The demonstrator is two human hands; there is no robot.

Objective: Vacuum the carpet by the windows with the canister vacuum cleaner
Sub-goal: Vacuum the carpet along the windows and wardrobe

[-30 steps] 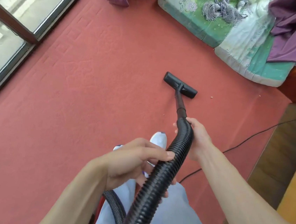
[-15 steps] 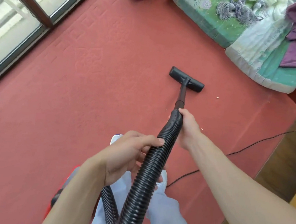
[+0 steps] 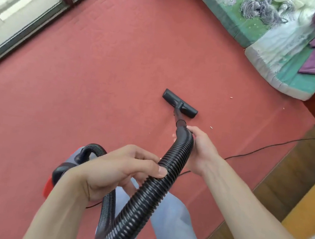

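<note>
While the right hand [image 3: 200, 149] curls round the hose [image 3: 151, 192] near its front to steer the nozzle [image 3: 179, 106], flat on the carpet [image 3: 78, 91] at frame centre, the left hand [image 3: 120, 172] grips the hose lower down, likely lifting slack off the canister [image 3: 57, 175].

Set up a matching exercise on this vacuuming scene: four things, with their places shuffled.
1 floor nozzle
2 canister vacuum cleaner
3 power cord
4 hose

a trails from carpet onto wooden floor
b gripped by left hand and right hand
c flat on carpet, beyond right hand
d partly hidden behind left hand

Pairs: 1-c, 2-d, 3-a, 4-b
</note>
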